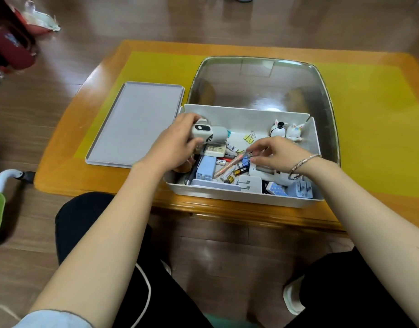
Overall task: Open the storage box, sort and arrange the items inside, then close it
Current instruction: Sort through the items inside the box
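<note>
Lid: we see the grey storage box lid [135,124] lying flat on the low wooden table [61,176], off to the left of the box and just beside it.
Left hand: our left hand [177,140] is over the left end of the box, fingers and thumb curled round a small grey gadget [209,133] with a dark oval window on its white face; it is held above the other items.
Storage box: the white storage box [239,197] stands open at the near edge of the table, in front of a clear plastic tub [322,91] that it touches.
Box contents, left to middle: we make out a pale blue rectangular case [206,170], loose batteries [240,172], a yellow binder clip [250,137] and a white plug adapter [247,183], all jumbled on the floor of the box.
Pen: an orange-pink pen [229,165] slants across the pile, its upper end pinched in our fingertips.
Right hand: our right hand [277,152], bracelets [300,165] on the wrist, holds that pen in a narrow pinch of thumb and fingers.
Far right corner: two small white rabbit figurines [286,130] sit side by side against the back wall.
Near right corner: a blue dotted card box [276,188] and a pale blue plug [303,189].
</note>
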A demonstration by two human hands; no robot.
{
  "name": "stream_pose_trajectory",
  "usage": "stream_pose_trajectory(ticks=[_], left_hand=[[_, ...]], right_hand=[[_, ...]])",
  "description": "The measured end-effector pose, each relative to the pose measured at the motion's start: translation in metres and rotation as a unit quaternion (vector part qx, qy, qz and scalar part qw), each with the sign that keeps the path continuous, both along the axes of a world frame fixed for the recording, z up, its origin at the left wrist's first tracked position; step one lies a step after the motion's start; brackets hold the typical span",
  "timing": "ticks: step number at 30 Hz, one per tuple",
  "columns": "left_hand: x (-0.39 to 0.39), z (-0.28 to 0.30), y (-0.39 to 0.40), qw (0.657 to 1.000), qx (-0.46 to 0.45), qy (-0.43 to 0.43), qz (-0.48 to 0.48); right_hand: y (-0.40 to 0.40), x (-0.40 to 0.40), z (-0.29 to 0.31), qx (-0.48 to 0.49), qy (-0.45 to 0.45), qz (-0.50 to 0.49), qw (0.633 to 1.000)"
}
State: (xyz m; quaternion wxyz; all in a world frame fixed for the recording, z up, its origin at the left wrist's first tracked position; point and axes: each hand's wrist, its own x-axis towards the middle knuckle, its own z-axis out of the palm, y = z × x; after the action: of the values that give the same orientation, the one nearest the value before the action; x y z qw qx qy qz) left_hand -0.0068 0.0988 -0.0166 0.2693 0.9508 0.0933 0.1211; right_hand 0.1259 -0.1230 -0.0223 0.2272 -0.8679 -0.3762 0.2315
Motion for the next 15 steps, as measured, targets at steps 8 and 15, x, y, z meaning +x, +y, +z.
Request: stream_pose_trajectory(ticks=[8, 15], left_hand=[[-0.007, 0.005, -0.001, 0.992, -0.109, 0.034, -0.043], [-0.017, 0.013, 0.015, 0.980, -0.174, 0.096, -0.028]], right_hand=[[0.044, -0.012, 0.005, 0.065, 0.005, 0.047, 0.997], [0.055, -0.021, 0.004, 0.030, 0.066, 0.100, 0.992]])
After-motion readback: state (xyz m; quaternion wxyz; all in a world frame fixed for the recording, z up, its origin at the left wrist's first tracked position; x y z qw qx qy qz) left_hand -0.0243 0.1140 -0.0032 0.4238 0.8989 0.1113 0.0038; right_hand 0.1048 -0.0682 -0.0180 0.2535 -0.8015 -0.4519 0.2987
